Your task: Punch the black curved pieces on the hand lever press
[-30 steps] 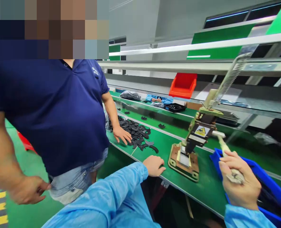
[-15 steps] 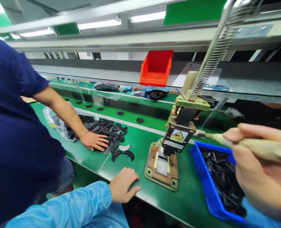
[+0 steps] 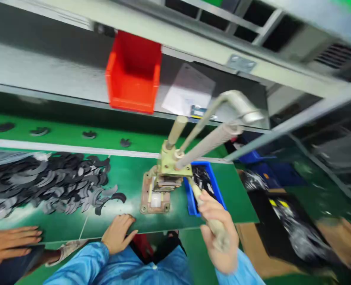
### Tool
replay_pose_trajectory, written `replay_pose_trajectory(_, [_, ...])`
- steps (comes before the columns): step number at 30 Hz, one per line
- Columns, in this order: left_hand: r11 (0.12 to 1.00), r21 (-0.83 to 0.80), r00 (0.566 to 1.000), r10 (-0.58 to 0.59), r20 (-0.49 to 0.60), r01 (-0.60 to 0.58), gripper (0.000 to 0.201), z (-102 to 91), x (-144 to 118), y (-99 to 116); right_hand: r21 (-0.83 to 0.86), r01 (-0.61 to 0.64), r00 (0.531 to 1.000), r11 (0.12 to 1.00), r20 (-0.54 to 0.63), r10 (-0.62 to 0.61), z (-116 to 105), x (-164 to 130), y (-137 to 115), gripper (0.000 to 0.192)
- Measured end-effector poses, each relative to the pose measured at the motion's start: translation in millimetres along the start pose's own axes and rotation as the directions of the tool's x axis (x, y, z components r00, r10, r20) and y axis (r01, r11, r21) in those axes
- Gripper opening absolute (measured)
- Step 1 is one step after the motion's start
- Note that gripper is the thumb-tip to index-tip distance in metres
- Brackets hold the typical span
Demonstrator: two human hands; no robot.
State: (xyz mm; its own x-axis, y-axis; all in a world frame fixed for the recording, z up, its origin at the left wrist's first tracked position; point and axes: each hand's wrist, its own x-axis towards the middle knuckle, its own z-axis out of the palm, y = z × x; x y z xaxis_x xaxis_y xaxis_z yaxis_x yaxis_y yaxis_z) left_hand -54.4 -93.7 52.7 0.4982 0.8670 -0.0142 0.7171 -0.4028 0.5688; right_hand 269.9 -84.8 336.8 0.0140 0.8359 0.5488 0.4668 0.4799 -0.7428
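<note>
My right hand [image 3: 219, 227] is wrapped around the pale lever handle [image 3: 196, 190] of a hand press [image 3: 175, 164]. The lever slants down toward me from the press head. Under the head, a small light plate [image 3: 156, 199] shows on the press's brown base [image 3: 145, 200]; the head hides the rest of it. My left hand [image 3: 118, 233] lies at the front edge of the green table, left of the base, thumb apart and nothing held. Close by it are curved black pieces [image 3: 118, 196] at the end of a large pile [image 3: 59, 182].
A blue bin [image 3: 217, 182] of dark parts stands right of the press. Several dark pieces [image 3: 89, 135] lie along the green strip [image 3: 107, 128] behind. A red bin [image 3: 133, 89] hangs above. At left, another person's hand [image 3: 12, 241] is near the table edge.
My view has turned right and down. The other person's hand has left the pile for the table's front edge. My right hand keeps hold of the lever handle; my left stays at the edge.
</note>
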Motion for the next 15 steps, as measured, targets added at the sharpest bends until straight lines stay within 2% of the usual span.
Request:
replay_pose_trajectory(6, [0.997, -0.058, 0.991, 0.065, 0.116, -0.059, 0.034, -9.4, -2, -7, 0.067, -0.227, 0.973, 0.972, -0.013, 0.229, 0, -12, -23, 0.025])
replay_pose_trajectory(10, [0.994, -0.044, 0.977, 0.111, 0.185, -0.104, 0.037, -15.0, -4, -14, -0.017, -0.320, 0.947, 0.947, -0.026, 0.319, -3, -33, -42, 0.057])
replay_pose_trajectory(12, [0.994, -0.005, 0.971, 0.111, 0.214, -0.112, 0.038, -17.0, -3, -14, -0.075, -0.363, 0.931, 0.929, 0.002, 0.365, -12, -54, -46, 0.066])
replay_pose_trajectory(15, [0.982, 0.132, 0.954, 0.093, 0.286, -0.136, 0.031, -24.7, 1, -2, -0.141, -0.476, 0.873, 0.868, 0.044, 0.486, -38, -109, -33, 0.057])
